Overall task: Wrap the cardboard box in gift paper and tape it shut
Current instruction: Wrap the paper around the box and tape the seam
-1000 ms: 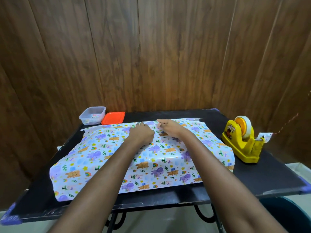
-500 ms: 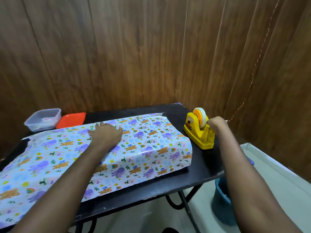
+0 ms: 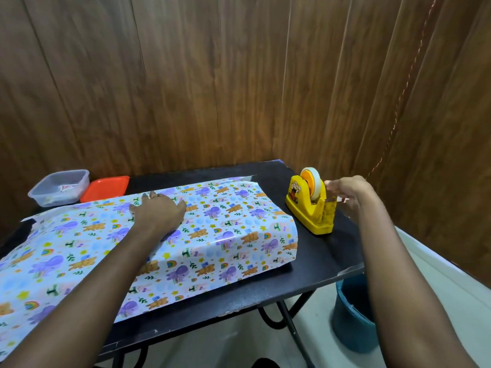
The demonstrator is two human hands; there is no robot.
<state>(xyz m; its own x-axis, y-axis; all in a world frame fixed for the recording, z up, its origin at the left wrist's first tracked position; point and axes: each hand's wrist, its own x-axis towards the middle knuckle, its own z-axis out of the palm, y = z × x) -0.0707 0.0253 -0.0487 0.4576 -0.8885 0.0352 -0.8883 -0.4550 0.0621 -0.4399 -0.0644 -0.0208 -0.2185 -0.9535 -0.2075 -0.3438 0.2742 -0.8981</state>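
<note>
The box lies on the black table (image 3: pixel 313 264), fully covered by gift paper (image 3: pixel 228 235) printed with bears, elephants and rainbows; no cardboard shows. My left hand (image 3: pixel 159 212) presses flat on top of the paper near its far edge. A yellow tape dispenser (image 3: pixel 309 208) with a white roll stands to the right of the box. My right hand (image 3: pixel 348 193) is just behind the dispenser's cutter end and pinches the loose tape end there.
A clear plastic tub (image 3: pixel 59 187) and an orange lid (image 3: pixel 105 188) sit at the table's back left. A blue bucket (image 3: pixel 353 314) stands on the floor under the right edge. Wood panelling closes off the back and right.
My right hand left the paper seam and went right to the tape dispenser, where it now holds the tape end. The left hand stayed pressing the paper. My view swung right.
</note>
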